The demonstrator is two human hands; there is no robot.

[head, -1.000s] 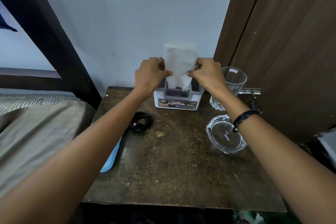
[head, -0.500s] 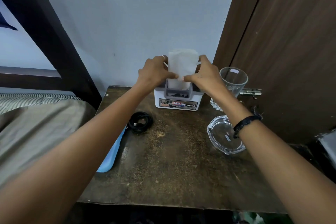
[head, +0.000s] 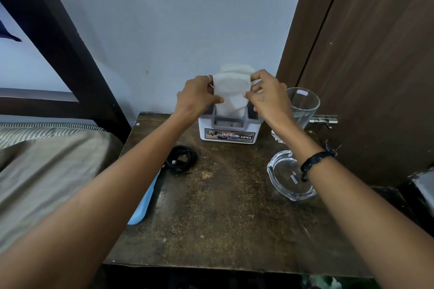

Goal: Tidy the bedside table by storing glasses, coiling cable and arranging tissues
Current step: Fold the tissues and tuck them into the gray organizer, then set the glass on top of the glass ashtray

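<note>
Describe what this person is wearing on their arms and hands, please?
Both forearms are bare, with no sleeves in view. The left hand has a thin ring on one finger. The right hand has small dark marks on its back, and that wrist carries a black braided wristband.

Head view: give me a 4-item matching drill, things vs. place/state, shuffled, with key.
Things:
1. tissue
2. cable
3. tumbler
4. glass dish

Place/state:
A. coiled, left of the holder
B. upright, back right by the door
C. pinched by left hand and right hand
D. lying flat under the right wrist

Pairs: 1-C, 2-A, 3-B, 4-D
</note>
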